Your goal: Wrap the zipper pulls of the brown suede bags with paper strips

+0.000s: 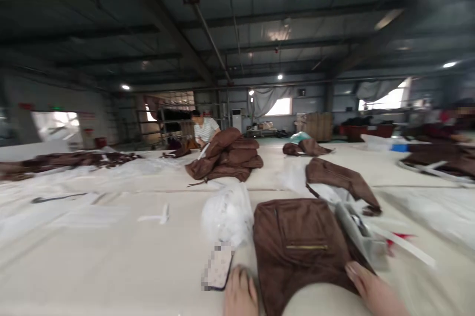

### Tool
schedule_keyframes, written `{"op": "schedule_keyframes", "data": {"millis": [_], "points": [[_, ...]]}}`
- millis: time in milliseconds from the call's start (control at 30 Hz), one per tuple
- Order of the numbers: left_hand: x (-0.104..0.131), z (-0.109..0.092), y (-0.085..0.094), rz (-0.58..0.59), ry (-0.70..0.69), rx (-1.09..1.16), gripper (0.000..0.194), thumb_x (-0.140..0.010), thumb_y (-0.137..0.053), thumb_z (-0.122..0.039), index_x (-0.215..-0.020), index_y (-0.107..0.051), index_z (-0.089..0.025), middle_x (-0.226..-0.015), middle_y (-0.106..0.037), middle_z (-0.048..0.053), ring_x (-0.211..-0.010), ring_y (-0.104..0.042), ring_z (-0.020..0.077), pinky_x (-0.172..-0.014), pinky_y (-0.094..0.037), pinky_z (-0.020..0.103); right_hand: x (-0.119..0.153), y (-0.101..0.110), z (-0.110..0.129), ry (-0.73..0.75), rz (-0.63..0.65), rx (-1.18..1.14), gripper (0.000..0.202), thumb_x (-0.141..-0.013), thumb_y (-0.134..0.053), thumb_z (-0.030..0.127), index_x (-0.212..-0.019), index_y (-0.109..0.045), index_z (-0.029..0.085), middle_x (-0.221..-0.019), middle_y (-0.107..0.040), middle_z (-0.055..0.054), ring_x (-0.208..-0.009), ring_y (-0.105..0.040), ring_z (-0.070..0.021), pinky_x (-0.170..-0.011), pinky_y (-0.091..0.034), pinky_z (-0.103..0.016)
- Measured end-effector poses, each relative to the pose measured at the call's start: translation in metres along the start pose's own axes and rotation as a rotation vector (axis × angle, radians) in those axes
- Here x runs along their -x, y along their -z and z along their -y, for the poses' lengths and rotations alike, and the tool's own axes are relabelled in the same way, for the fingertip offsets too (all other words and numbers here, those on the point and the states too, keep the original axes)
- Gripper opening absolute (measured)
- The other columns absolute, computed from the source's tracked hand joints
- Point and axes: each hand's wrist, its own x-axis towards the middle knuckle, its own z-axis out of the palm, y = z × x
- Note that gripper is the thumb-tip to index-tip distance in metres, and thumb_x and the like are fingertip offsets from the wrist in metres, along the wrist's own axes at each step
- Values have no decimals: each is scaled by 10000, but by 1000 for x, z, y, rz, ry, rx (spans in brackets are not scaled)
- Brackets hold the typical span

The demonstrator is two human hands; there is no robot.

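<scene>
bag lies seemingly sewn, brown heap untouched at eleven o'clock, left hand loose, right hand touching bag's edge, grip unclear.

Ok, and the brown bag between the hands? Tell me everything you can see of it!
The brown bag looks soft and wrinkled, like suede or leather. A gold-coloured zipper runs across its front, and a dark line, perhaps a seam, rises near the zipper's left end. It lies on the pale table, its curved edge toward the person. The right hand touches its right edge; the left hand is close beside it, contact unclear.
</scene>
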Motion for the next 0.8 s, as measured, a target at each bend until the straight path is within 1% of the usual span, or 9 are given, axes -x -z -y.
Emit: {"op": "schedule_keyframes", "data": {"millis": [33, 67, 167, 267, 333, 433, 600, 700, 800], "points": [[-1, -1, 1, -9, -29, -6, 366, -897, -366, -192, -1096, -672, -174, -1175, -644, 136, -1107, -598, 299, -931, -511, 474, 1, 13, -3, -13, 56, 1, 283, -883, -404, 437, -812, -637, 290, -795, -734, -23, -757, -704, -279, -652, -545, -374], [-2, -2, 2, -13, -55, -16, 361, -902, -361, -202, -1089, -668, -167, -1162, -645, 125, -1100, -598, 284, -942, -500, 456, -1, 25, -6, -49, 46, 34, 305, -889, -384, 440, -822, -628, 268, -801, -734, -42, -768, -702, -280, -666, -532, -369], [-7, -4, 10, 23, -102, -53, 372, -914, -345, -233, -1102, -650, -136, -1178, -627, 122, -1120, -578, 263, -980, -467, 418, -16, 62, -24, -151, -76, 150, 335, -866, -407, 483, -857, -622, 226, -803, -726, -84, -758, -684, -276, -655, -494, -344], [-9, -6, 16, 55, -109, -83, 391, -918, -339, -268, -1115, -642, -121, -1195, -619, 133, -1135, -567, 268, -988, -456, 418, -35, 89, -60, -257, -112, 192, 357, -832, -448, 466, -987, -635, 204, -812, -720, -81, -726, -669, -246, -640, -472, -314], [-9, -7, 15, 53, -95, -97, 393, -915, -344, -293, -1112, -644, -133, -1193, -623, 125, -1131, -572, 268, -981, -458, 415, -47, 98, -87, -358, -96, 212, 396, -816, -461, 403, -1100, -620, 177, -833, -716, -84, -713, -668, -229, -628, -464, -297], [-9, -7, 12, 38, -79, -117, 401, -910, -342, -313, -1112, -642, -143, -1192, -630, 117, -1127, -579, 262, -980, -458, 406, -64, 99, -121, -434, -47, 244, 376, -785, -482, 311, -1086, -645, 155, -840, -720, -98, -720, -674, -229, -613, -454, -288], [-10, -9, 10, 47, -93, -163, 419, -899, -340, -320, -1118, -639, -126, -1200, -636, 127, -1131, -576, 263, -1006, -436, 410, -78, 82, -148, -371, 97, 263, 206, -746, -549, 277, -846, -711, 197, -784, -724, -66, -763, -665, -233, -641, -441, -286], [-10, -11, 12, 53, -95, -179, 417, -895, -338, -322, -1132, -628, -139, -1215, -629, 118, -1144, -566, 261, -1026, -418, 417, -70, 72, -155, -318, 169, 267, 245, -770, -551, 305, -915, -703, 179, -882, -720, -82, -826, -656, -237, -714, -445, -298], [-11, -15, 14, 61, -97, -189, 431, -907, -325, -330, -1147, -616, -120, -1223, -619, 134, -1152, -556, 268, -1043, -398, 423, -57, 69, -159, -258, 186, 320, 355, -817, -518, 345, -1094, -645, 162, -1121, -659, -126, -938, -637, -256, -803, -446, -327]]}}
